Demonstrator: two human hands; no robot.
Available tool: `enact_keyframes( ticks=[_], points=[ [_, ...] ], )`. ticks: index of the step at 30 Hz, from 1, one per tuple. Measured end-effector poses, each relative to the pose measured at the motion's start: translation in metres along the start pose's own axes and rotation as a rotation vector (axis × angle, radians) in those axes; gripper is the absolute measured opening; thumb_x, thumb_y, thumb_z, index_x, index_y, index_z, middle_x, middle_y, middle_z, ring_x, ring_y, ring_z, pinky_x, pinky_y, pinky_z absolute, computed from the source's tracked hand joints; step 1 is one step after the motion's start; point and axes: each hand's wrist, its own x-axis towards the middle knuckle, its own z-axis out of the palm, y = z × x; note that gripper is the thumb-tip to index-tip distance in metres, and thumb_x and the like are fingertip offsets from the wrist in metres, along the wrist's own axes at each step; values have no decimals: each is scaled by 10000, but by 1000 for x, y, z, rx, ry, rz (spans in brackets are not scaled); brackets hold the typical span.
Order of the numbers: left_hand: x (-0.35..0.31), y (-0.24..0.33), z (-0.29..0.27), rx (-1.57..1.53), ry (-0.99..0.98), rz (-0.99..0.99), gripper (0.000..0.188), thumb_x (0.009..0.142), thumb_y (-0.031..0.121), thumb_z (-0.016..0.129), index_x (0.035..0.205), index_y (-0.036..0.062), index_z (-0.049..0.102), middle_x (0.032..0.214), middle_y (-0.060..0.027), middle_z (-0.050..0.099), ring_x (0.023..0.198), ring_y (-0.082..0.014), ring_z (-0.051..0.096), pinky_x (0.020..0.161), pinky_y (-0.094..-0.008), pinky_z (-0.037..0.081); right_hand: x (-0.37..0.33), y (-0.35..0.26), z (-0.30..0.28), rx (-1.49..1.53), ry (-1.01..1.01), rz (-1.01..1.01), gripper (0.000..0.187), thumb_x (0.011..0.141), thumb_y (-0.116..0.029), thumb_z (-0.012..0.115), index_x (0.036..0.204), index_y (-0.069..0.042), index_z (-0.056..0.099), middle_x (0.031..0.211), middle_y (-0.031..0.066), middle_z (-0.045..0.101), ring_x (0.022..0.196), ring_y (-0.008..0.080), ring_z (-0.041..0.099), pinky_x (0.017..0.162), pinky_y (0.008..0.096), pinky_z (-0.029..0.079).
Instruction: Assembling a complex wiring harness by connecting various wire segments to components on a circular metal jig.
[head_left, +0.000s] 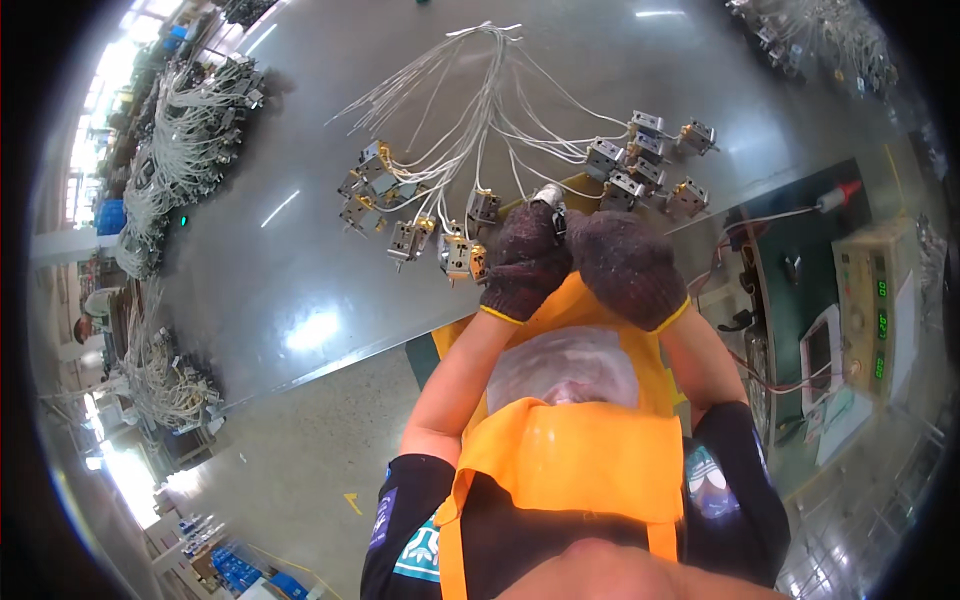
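Both my hands wear dark knitted gloves with yellow cuffs and meet at the table's near edge. My left hand (pixel 528 252) is closed around a small metal part (pixel 549 196) whose shiny top pokes out above the fingers. Right beside it, my right hand (pixel 625 262) is curled against the same spot; its fingertips are hidden, and what they grip cannot be seen. Several box-shaped metal units with white wires lie on both sides: one cluster (pixel 462 257) left of my left hand, another (pixel 625 188) beyond my right hand. Their white wires (pixel 487 90) gather in a bundle farther back.
On the right stand a power supply with green digits (pixel 858 300), a white-framed device (pixel 821 360) and a red-tipped probe (pixel 838 196) on a cable. Heaps of wired units (pixel 195 140) lie at the left, more (pixel 820 40) at the far right. The grey metal table (pixel 300 230) has a straight front edge.
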Motion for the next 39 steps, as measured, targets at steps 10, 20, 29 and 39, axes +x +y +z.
enact_keyframes(
  ticks=[10,20,29,39],
  points=[
    [2,4,-11,-25,-52,24,414,750,203,727,1107,41,595,976,-222,629,937,-419,600,806,-484,483,9,2,-7,10,-46,-16,101,783,-142,574,819,-53,607,712,165,624,695,354,645,649,442,522],
    [0,-2,-7,81,-17,79,401,753,301,719,1050,57,607,896,-196,634,860,-403,620,736,-482,502,2,-5,-9,69,-54,38,106,766,-132,591,821,-47,625,698,185,643,661,361,657,591,454,533],
    [8,13,-13,19,-35,34,357,766,290,709,1027,63,622,897,-200,642,863,-397,624,737,-472,502,0,-7,-5,-198,-166,111,169,792,-120,577,945,-56,608,764,154,624,741,321,642,632,431,515],
    [-15,-16,-43,404,336,286,491,809,92,686,1273,33,537,1275,-222,522,1221,-414,475,1030,-479,396,-33,-11,26,1113,-323,278,517,844,-166,713,1327,-67,558,1078,158,664,997,269,650,895,350,499]
  ],
)
